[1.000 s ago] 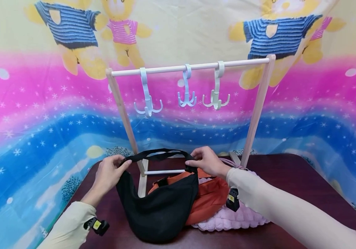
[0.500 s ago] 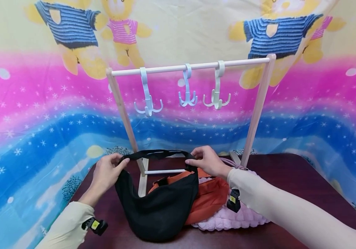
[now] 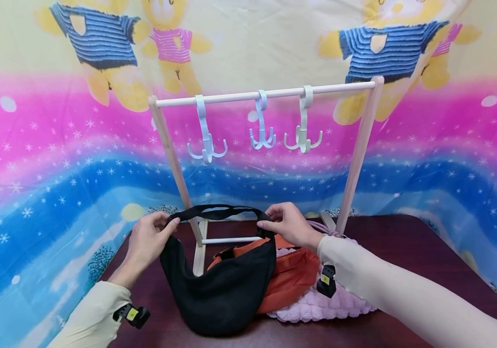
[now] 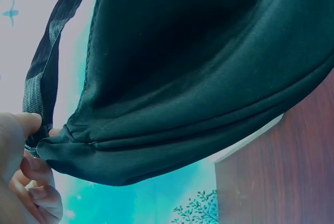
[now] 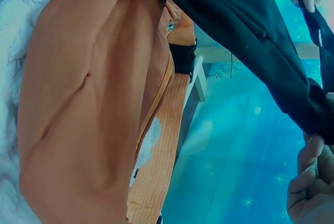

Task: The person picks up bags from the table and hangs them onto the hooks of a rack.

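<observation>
A black shoulder bag [image 3: 222, 290] hangs between both hands, its strap [image 3: 218, 212] arching loosely above the bag's mouth. My left hand [image 3: 146, 241] pinches the strap end at the bag's upper left corner, thumb on top; the left wrist view shows the same grip on the webbing [image 4: 44, 72]. The opposite corner is pinched by my right hand [image 3: 289, 224]. Behind and to the right lies an orange bag [image 3: 289, 280] with a black buckle [image 5: 182, 57], partly covered by the black one. Under the orange bag is a fluffy pink quilted bag [image 3: 340, 302].
A wooden rack stands behind the bags, its top bar [image 3: 340, 88] carrying a left hook [image 3: 206, 145], a middle hook [image 3: 262, 135] and a right hook [image 3: 303, 135]. The dark red tabletop [image 3: 414, 270] extends right. A printed cloth [image 3: 248, 174] backs the scene.
The left hand has shifted slightly left and up with its strap end. The strap's arch has changed shape a little. The right hand stays almost in place, and the other bags have not moved.
</observation>
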`<state>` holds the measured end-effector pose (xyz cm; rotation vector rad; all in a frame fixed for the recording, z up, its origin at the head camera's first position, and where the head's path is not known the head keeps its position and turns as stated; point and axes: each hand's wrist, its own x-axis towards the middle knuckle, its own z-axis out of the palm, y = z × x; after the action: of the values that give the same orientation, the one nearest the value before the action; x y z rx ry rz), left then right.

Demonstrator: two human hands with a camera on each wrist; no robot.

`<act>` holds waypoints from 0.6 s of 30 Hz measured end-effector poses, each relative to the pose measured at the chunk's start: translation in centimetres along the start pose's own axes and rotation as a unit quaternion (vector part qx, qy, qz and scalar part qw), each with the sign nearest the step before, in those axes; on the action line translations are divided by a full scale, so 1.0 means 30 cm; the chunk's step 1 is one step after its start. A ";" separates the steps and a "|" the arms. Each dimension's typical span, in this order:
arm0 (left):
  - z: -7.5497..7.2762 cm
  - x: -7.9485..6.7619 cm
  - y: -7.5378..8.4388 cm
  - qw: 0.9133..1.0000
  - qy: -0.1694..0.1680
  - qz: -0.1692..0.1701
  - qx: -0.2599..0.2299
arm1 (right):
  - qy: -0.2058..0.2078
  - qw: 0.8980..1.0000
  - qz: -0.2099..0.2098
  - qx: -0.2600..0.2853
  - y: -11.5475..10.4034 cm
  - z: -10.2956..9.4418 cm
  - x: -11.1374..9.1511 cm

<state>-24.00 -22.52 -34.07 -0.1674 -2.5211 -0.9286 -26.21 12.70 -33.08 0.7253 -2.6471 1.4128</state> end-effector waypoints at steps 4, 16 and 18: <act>-0.005 -0.003 0.004 1.000 0.011 0.005 0.003 | 0.005 1.000 -0.007 0.002 -0.007 0.004 -0.006; -0.014 0.004 0.014 0.999 0.034 0.027 -0.009 | 0.028 1.000 -0.012 0.001 -0.027 0.004 -0.016; -0.016 0.003 0.017 0.999 0.039 0.030 -0.009 | 0.029 0.999 -0.015 0.001 -0.026 0.006 -0.015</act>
<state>-23.77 -22.45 -33.41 -0.2076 -2.4225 -0.9166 -25.45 12.36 -32.70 0.7115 -2.5803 1.4076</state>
